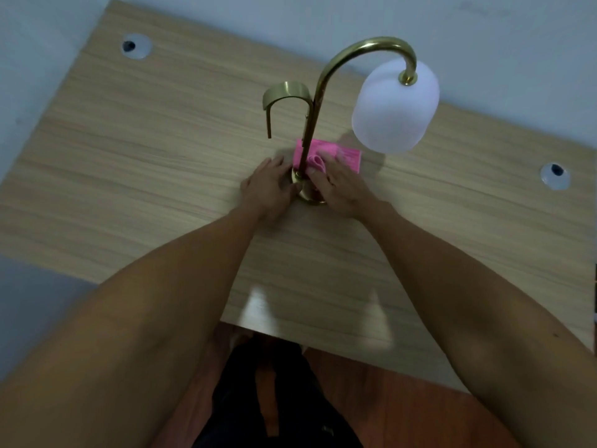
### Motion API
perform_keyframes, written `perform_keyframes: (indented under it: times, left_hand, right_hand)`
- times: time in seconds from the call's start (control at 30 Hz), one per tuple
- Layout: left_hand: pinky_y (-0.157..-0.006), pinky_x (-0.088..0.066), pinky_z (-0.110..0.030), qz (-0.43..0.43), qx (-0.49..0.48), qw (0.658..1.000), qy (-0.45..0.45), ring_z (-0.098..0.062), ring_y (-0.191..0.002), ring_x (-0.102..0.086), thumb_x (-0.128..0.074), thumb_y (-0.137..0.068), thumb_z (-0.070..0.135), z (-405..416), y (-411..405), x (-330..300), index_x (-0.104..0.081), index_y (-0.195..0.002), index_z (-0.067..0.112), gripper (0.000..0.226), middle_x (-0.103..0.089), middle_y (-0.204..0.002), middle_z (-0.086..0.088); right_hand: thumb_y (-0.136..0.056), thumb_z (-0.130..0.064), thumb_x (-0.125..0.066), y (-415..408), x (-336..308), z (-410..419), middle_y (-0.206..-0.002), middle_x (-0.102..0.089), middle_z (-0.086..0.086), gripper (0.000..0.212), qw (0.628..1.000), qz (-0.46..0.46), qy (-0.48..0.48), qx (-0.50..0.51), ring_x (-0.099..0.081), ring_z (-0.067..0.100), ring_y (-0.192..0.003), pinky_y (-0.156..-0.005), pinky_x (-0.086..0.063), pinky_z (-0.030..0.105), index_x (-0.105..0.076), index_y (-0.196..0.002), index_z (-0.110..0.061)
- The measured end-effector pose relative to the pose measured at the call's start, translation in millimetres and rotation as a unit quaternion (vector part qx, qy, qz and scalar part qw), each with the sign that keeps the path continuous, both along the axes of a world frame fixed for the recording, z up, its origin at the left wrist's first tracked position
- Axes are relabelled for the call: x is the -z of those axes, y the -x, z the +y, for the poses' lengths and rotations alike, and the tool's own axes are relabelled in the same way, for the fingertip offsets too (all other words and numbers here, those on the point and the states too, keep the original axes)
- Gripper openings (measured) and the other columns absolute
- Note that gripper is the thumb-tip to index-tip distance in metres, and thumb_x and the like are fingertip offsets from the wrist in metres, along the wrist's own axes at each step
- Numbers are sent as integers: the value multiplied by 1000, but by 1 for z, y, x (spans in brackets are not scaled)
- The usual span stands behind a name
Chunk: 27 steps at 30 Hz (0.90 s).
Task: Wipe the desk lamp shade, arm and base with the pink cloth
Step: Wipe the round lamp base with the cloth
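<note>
Pink cloth [326, 156] bunched under the right hand [339, 192], fingers curled pressing it onto the brass base [307, 194]; left hand [269, 185] lies flat, fingers together, steadying the base's other side.

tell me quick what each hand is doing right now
Left hand: open, fingers resting flat on the lamp base, holding nothing.
Right hand: pressing the pink cloth against the base beside the lamp arm; grip cannot be told.
</note>
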State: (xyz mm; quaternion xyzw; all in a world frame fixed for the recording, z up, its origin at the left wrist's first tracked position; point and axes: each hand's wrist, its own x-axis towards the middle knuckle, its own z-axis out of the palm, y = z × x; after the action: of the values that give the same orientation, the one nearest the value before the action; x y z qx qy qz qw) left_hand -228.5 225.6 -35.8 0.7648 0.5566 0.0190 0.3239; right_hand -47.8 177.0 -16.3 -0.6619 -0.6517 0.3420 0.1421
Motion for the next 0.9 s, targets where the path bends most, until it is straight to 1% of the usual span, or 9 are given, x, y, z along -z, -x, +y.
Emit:
perform_keyframes:
  times: [0.1,0.2,0.3,0.4,0.5,0.57,0.73,0.83,0.9]
  left_hand:
    - [-117,-19,-54,0,0,1000,3,-18,-155,-16,-56,-95,51,0,1,0,-38,-151,42,60,-24,-167,7]
    - [-118,-16,-54,-4,-6,1000,15,-17,-155,-13,-55,-96,49,-1,1,0,-36,-152,43,60,-23,-167,7]
    - [-117,-17,-55,-6,-7,1000,16,-18,-155,-13,-57,-96,48,-1,0,-1,-38,-152,42,59,-23,-167,7]
    - [-118,-16,-55,-8,-15,1000,20,-17,-156,-13,-58,-96,47,-1,-1,-2,-39,-152,42,59,-22,-167,8]
    - [-118,-15,-55,-11,-12,1000,26,-16,-156,-11,-57,-96,46,0,0,-1,-37,-153,40,60,-21,-168,8]
    - [-118,-15,-55,-14,-14,999,31,-16,-156,-11,-58,-96,46,0,-1,-1,-38,-153,40,60,-21,-168,9]
    - [-118,-16,-56,-11,-10,999,29,-17,-156,-11,-57,-97,46,0,-1,-3,-38,-151,41,58,-20,-168,9]
    - [-118,-16,-56,-13,-6,999,32,-16,-156,-11,-57,-97,47,1,0,-4,-39,-151,41,57,-21,-167,9]
    - [-118,-16,-55,-11,-6,999,36,-16,-156,-11,-56,-97,46,1,-1,-5,-38,-152,40,58,-20,-168,9]
  right_hand:
    - [-112,-49,-30,-18,-5,-12,-143,-60,6,50,1000,-7,-16,0,-56,24,-130,-112,-47,47,-58,-143,-21]
    - [-113,-45,-31,-24,-8,-9,-118,-66,4,47,999,0,-27,22,-61,16,-103,-94,-53,37,-65,-129,-18]
    - [-113,-44,-32,-6,-6,-2,-123,-64,3,44,999,21,-19,27,-60,18,-113,-103,-51,43,-64,-126,-17]
    - [-113,-40,-34,-8,-3,-18,-142,-60,7,44,999,21,-20,14,-52,13,-125,-109,-44,37,-60,-139,-17]
    - [-114,-37,-33,-24,-12,-31,-115,-67,3,42,999,19,-42,12,-60,9,-94,-92,-53,36,-67,-127,-15]
    - [-114,-40,-32,-22,-13,-22,-107,-67,1,44,998,19,-45,35,-63,12,-91,-88,-56,39,-67,-121,-15]
    - [-114,-40,-33,3,-9,-23,-133,-64,6,43,998,36,-15,46,-60,19,-120,-107,-49,41,-64,-134,-18]
    - [-114,-34,-37,-12,-17,-42,-127,-64,0,40,998,37,-31,26,-56,11,-111,-93,-43,28,-66,-135,-18]
    - [-114,-37,-37,-20,-17,-38,-111,-69,2,40,997,31,-48,46,-62,18,-94,-82,-49,36,-70,-118,-16]
